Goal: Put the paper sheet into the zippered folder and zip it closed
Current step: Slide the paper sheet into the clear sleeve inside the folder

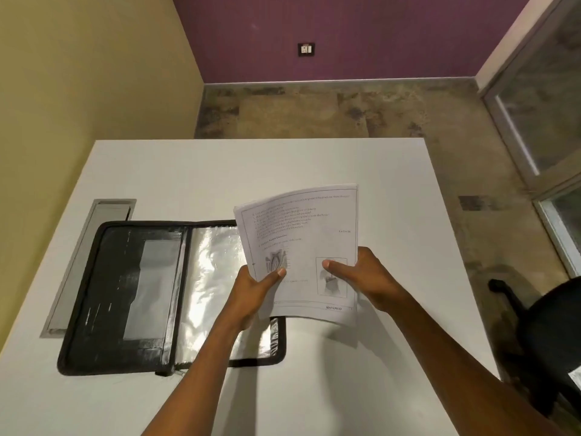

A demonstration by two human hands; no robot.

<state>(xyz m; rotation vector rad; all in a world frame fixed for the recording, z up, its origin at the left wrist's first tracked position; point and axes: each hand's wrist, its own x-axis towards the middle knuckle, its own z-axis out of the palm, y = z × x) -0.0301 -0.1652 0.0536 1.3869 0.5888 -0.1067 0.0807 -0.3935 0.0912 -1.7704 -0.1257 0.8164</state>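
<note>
A printed paper sheet (309,234) with text and two small pictures is held up above the white table (195,171), slightly curved. My left hand (254,291) grips its lower left edge, thumb on top. My right hand (367,278) grips its lower right edge, thumb on the front. The black zippered folder (125,294) lies open flat on the table to the left and below the sheet. Its left half is black with a pocket, its right half shows shiny clear plastic sleeves (213,278). The sheet covers the folder's far right corner.
A long metal cable slot (91,253) is set into the table left of the folder. A black office chair (547,335) stands at the right beside the table. A yellow wall is at the left, glass panels at the right.
</note>
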